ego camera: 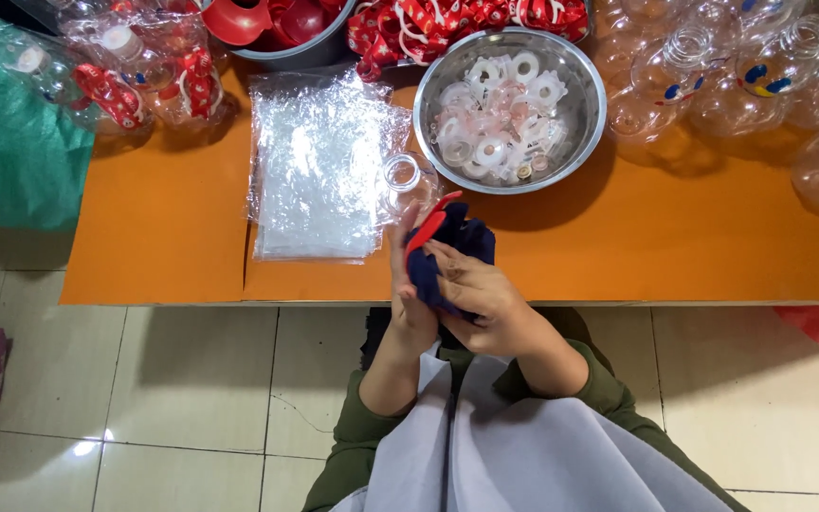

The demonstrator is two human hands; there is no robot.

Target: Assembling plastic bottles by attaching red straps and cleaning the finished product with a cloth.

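Both hands together at the near table edge. My left hand [408, 284] and right hand [485, 303] are closed on a dark blue cloth [447, 256], with a red plastic piece [426, 228] wrapped in it, its tip poking out on top. A clear bottle [408, 180] stands just beyond, beside the stack of clear bags [319, 180]. The steel bowl [588, 133] of white rings sits further back. Risk: the red piece is held over the table edge [618, 301]; a loose grip through the cloth could let it slide out and drop to the tiled floor [191, 379]. An elbow nudge could tip the bottle
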